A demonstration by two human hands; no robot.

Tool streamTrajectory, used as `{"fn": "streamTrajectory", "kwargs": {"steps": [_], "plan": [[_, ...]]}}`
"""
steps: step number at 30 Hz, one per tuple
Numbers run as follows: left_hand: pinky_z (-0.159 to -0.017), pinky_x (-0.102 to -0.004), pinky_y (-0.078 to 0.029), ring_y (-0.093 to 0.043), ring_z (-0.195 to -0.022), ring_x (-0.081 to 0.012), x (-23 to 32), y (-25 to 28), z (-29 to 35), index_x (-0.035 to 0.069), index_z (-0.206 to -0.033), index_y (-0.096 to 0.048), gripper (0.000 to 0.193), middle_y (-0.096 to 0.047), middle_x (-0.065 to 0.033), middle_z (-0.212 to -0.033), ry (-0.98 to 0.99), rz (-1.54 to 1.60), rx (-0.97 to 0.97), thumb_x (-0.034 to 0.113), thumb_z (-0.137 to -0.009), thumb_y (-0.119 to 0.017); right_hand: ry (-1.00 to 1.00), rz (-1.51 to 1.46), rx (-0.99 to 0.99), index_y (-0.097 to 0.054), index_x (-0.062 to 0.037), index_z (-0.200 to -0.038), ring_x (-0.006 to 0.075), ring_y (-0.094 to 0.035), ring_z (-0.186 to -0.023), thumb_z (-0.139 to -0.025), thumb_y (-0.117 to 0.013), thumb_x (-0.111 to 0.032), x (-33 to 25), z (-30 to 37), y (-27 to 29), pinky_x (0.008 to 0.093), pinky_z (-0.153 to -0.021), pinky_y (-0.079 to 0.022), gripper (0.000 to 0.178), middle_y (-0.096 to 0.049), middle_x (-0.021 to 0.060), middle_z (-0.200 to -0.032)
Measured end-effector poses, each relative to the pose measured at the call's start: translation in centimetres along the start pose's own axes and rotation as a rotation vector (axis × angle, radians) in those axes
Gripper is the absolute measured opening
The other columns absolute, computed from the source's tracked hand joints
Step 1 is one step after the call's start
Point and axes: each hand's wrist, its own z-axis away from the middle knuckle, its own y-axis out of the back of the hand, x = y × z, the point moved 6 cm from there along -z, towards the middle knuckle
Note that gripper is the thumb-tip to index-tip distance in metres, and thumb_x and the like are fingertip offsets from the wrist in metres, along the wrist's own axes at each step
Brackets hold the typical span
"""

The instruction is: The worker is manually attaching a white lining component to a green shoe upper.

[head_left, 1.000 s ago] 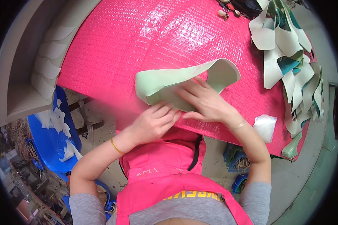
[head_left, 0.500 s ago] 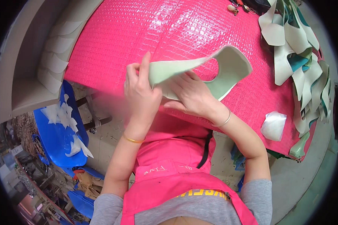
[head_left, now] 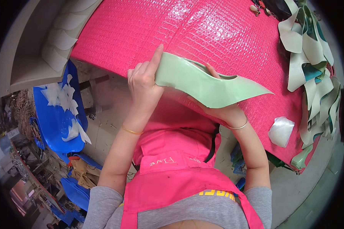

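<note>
A pale green shoe upper [head_left: 202,87] is stretched between my two hands above the near edge of the table, its smooth green face turned up. My left hand [head_left: 144,81] pinches its left end, with the index finger pointing up along the edge. Behind and under the piece is my right hand [head_left: 228,113], mostly covered by it. One fingertip shows at the curved opening, and the other fingers are hidden. The right end of the upper tapers to a free point.
Several pale uppers [head_left: 315,49] hang over the table's right side. A crumpled white wad [head_left: 281,131] lies on the pink quilted table cover [head_left: 114,45]. White scraps rest on a blue chair [head_left: 51,131] at left. A grey shelf [head_left: 30,65] holds more pale pieces.
The upper has turned over from its pale lining side to its green face. My right hand has gone from lying on it to underneath; my left hand keeps the left end.
</note>
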Motion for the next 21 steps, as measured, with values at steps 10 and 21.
{"fn": "streamTrajectory", "kwargs": {"steps": [10, 21], "plan": [[-0.061, -0.0336, -0.033, -0.051, -0.069, -0.0214, 0.1, -0.9, 0.4, 0.013, -0.123, -0.048, 0.060, -0.053, -0.0059, -0.071, -0.006, -0.093, -0.174, 0.006, -0.065, -0.055, -0.277, -0.480, -0.036, -0.056, -0.0092, -0.111, 0.0316, -0.052, -0.097, -0.081, -0.055, -0.018, 0.6, 1.2, -1.6, 0.0400, -0.085, -0.039, 0.031, -0.056, 0.0150, -0.104], [-0.062, -0.0362, -0.037, -0.054, -0.071, -0.0266, 0.7, -0.8, 0.0, 0.007, -0.125, -0.044, 0.062, -0.054, -0.0107, -0.073, -0.052, -0.077, -0.152, 0.002, -0.065, -0.059, -0.133, -0.248, 0.038, -0.059, -0.0077, -0.098, 0.0323, -0.051, -0.090, -0.078, -0.057, -0.019, -2.6, 1.0, -0.9, 0.0393, -0.078, -0.040, 0.023, -0.055, 0.0121, -0.098]]}}
